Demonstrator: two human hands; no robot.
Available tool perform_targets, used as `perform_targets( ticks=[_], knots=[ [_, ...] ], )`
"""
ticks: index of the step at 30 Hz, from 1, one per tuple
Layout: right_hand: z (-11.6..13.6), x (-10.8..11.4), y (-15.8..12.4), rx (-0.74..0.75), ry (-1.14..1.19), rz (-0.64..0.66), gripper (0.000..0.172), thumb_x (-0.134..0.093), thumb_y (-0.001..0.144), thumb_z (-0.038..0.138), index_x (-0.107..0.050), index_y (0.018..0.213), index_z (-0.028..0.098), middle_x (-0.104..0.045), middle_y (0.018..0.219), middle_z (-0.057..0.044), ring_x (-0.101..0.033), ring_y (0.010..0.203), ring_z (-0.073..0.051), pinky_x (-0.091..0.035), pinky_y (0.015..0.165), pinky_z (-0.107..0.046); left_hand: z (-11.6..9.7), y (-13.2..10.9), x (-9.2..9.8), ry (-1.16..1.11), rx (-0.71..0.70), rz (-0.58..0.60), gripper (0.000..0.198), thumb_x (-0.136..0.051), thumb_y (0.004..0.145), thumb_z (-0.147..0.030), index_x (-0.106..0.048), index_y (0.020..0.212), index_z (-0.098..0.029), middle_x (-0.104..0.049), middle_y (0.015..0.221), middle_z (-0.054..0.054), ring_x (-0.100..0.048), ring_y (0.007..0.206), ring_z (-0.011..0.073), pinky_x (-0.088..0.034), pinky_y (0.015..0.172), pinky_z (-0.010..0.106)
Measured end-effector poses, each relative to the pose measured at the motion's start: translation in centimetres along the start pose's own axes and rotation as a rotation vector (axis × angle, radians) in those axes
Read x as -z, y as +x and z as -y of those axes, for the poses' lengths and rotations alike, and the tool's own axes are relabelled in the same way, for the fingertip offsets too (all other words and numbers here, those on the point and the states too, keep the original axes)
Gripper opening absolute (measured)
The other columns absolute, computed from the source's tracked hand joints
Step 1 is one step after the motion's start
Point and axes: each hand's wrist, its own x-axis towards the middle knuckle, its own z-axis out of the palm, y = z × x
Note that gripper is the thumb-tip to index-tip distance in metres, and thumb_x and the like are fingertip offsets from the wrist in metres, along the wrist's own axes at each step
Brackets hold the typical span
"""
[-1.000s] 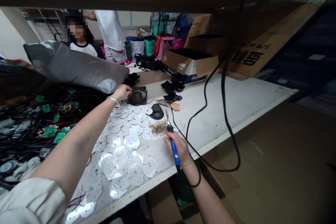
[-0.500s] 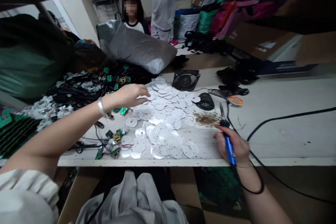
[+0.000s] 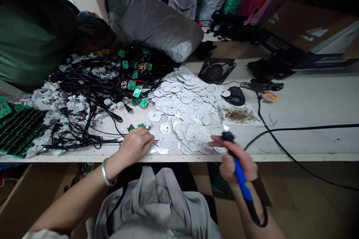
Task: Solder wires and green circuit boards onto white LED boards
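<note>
My right hand (image 3: 238,164) grips a blue soldering iron (image 3: 241,179), its metal tip pointing up and away over the table. My left hand (image 3: 136,143) is at the table's front edge, fingers curled together over a small green circuit board (image 3: 131,127). Red wire shows by the fingertips; what they pinch is hidden. Between my hands spreads a heap of thin white round plates (image 3: 186,99) with small holes. A few loose white plates (image 3: 165,129) lie just beyond my left fingers.
Black cables (image 3: 84,78) and white parts (image 3: 56,108) pile up on the left, beside green board panels (image 3: 25,127). A fan (image 3: 215,71), solder spool (image 3: 269,97) and brown clippings (image 3: 238,115) lie right of the plates. Behind are a grey bag (image 3: 157,18) and people.
My left hand has come back from the plate heap to the front edge by the circuit boards. My right hand has moved left with the soldering iron. The view has tipped downward.
</note>
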Motion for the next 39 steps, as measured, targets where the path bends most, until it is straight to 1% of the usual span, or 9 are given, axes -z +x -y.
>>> perform_targets(
  ticks=[2, 5, 8, 11, 18, 26, 30, 33, 39],
  knots=[
    [2.9, -2.8, -0.6, 0.021, 0.112, 0.049, 0.030, -0.051, 0.092, 0.025, -0.055, 0.120, 0.018, -0.071, 0.105, -0.013, -0.073, 0.080, -0.023, -0.061, 0.069, -0.042, -0.8, 0.5, -0.4, 0.101, 0.024, 0.019, 0.021, -0.051, 0.093, -0.027, -0.070, 0.088, -0.017, -0.067, 0.081, 0.006, -0.058, 0.083, 0.0197, -0.044, 0.075, 0.033],
    [5.6, -6.1, -1.0, -0.038, 0.212, 0.086, 0.034, -0.049, 0.092, 0.020, -0.051, 0.127, 0.019, -0.069, 0.110, -0.013, -0.072, 0.085, -0.022, -0.061, 0.075, -0.041, -1.6, 0.7, -0.9, 0.234, 0.054, 0.023, 0.016, -0.058, 0.089, -0.026, -0.069, 0.083, -0.017, -0.067, 0.080, 0.007, -0.057, 0.084, 0.0230, -0.039, 0.074, 0.036],
    [6.7, -8.2, -0.7, -0.081, 0.204, 0.185, 0.037, -0.048, 0.092, 0.015, -0.048, 0.129, 0.020, -0.068, 0.109, -0.012, -0.071, 0.087, -0.020, -0.061, 0.078, -0.038, -1.3, 0.3, -1.1, 0.277, 0.020, -0.004, 0.014, -0.058, 0.089, -0.024, -0.069, 0.084, -0.017, -0.067, 0.080, 0.006, -0.055, 0.085, 0.0232, -0.035, 0.076, 0.037],
    [7.1, -9.4, 0.2, -0.019, 0.071, 0.263, 0.033, -0.052, 0.090, 0.011, -0.052, 0.122, 0.019, -0.068, 0.105, -0.013, -0.070, 0.090, -0.021, -0.060, 0.077, -0.033, -0.5, -0.1, -1.1, 0.277, -0.030, -0.025, 0.012, -0.058, 0.089, -0.021, -0.069, 0.084, -0.017, -0.066, 0.075, 0.004, -0.054, 0.082, 0.0217, -0.032, 0.078, 0.038],
    [7.0, -9.9, -0.1, 0.040, 0.001, 0.335, 0.027, -0.051, 0.090, 0.012, -0.054, 0.117, 0.017, -0.067, 0.102, -0.015, -0.069, 0.094, -0.022, -0.059, 0.075, -0.029, 0.2, -0.6, -0.5, 0.198, -0.033, -0.060, 0.021, -0.054, 0.091, -0.023, -0.069, 0.077, -0.017, -0.065, 0.071, 0.004, -0.052, 0.078, 0.0196, -0.030, 0.078, 0.038],
    [6.8, -9.7, -0.6, 0.037, 0.005, 0.348, 0.030, -0.052, 0.089, 0.011, -0.053, 0.118, 0.017, -0.069, 0.099, -0.014, -0.070, 0.089, -0.020, -0.060, 0.075, -0.029, -0.2, -0.3, -0.5, 0.295, 0.148, -0.017, 0.019, -0.057, 0.086, -0.019, -0.068, 0.071, -0.017, -0.065, 0.073, 0.006, -0.054, 0.079, 0.0228, -0.032, 0.073, 0.039],
    [6.7, -9.7, -0.6, 0.045, 0.018, 0.339, 0.031, -0.053, 0.088, 0.011, -0.053, 0.119, 0.017, -0.070, 0.099, -0.014, -0.070, 0.092, -0.021, -0.060, 0.077, -0.031, 0.1, -0.5, 0.1, 0.179, -0.018, 0.007, 0.016, -0.052, 0.090, -0.020, -0.068, 0.092, -0.020, -0.067, 0.090, 0.005, -0.055, 0.086, 0.0205, -0.035, 0.080, 0.038],
    [6.7, -9.7, -0.6, 0.037, 0.013, 0.341, 0.032, -0.051, 0.089, 0.012, -0.052, 0.121, 0.018, -0.070, 0.101, -0.013, -0.070, 0.092, -0.020, -0.060, 0.077, -0.031, 0.3, -0.6, 0.3, 0.169, -0.146, 0.061, 0.016, -0.052, 0.091, -0.020, -0.068, 0.092, -0.021, -0.066, 0.098, 0.005, -0.055, 0.093, 0.0204, -0.034, 0.088, 0.039],
    [6.8, -9.9, -0.5, 0.058, -0.039, 0.304, 0.028, -0.052, 0.089, 0.011, -0.052, 0.116, 0.016, -0.070, 0.096, -0.015, -0.071, 0.086, -0.021, -0.061, 0.073, -0.031, 1.2, 0.0, 0.8, 0.145, -0.112, 0.219, 0.017, -0.051, 0.091, -0.021, -0.067, 0.095, -0.019, -0.065, 0.085, 0.006, -0.057, 0.086, 0.0205, -0.034, 0.081, 0.038]
  ],
)
